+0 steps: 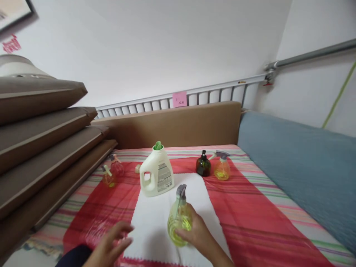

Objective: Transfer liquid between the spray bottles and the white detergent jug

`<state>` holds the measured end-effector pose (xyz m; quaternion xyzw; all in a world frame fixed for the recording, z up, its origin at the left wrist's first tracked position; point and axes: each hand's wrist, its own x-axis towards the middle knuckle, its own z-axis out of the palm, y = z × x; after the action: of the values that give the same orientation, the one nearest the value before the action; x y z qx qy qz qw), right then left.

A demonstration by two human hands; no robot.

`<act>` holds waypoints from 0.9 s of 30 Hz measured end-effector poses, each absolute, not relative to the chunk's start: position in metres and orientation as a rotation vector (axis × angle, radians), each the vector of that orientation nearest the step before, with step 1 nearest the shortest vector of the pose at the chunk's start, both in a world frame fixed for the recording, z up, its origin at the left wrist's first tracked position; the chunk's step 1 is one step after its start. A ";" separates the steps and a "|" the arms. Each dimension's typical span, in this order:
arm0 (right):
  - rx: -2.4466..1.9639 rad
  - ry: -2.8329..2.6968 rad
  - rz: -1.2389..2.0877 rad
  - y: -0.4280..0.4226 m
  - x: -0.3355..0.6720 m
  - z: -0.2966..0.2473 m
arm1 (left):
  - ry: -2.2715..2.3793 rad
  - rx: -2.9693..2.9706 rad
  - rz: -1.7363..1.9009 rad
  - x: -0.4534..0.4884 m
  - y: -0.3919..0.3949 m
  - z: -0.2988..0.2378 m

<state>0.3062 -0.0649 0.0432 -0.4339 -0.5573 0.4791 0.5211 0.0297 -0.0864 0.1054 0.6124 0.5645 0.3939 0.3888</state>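
My right hand (198, 233) is wrapped round the lower half of a round yellow-green spray bottle (179, 218) with a grey trigger head, which stands upright on a white cloth (155, 218). To the left of that bottle my left hand (111, 243) hovers over the cloth's left edge, fingers spread and blurred, holding nothing. Behind the bottle stands a white detergent jug (157, 174) with a green cap.
A red cloth (244, 215) covers a striped sheet. On it stand a dark green pump bottle (203, 165), an orange spray bottle (222, 167) and two small spray bottles (111, 173) at the left. Brown cushions (41, 141) are stacked left; a blue pad (300, 163) lies right.
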 end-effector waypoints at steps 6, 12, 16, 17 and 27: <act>-0.701 -1.488 1.388 -0.081 0.305 0.065 | 0.729 1.479 0.693 0.142 -0.057 0.137; -0.596 -1.189 1.596 -0.077 0.298 0.060 | 0.828 1.313 0.895 0.159 -0.061 0.140; -0.331 -0.666 2.031 -0.067 0.290 0.036 | 0.866 1.219 1.115 0.152 -0.053 0.144; -0.296 -0.560 2.150 -0.067 0.289 0.032 | 0.859 1.224 1.147 0.152 -0.051 0.145; -0.317 -0.326 1.588 -0.077 0.278 0.038 | 0.767 1.136 1.476 0.161 -0.045 0.129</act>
<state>0.2781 -0.0774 0.0375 -0.1412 -0.1453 0.7068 0.6778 0.1606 -0.0450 0.1290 0.4766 0.3218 0.6194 0.5344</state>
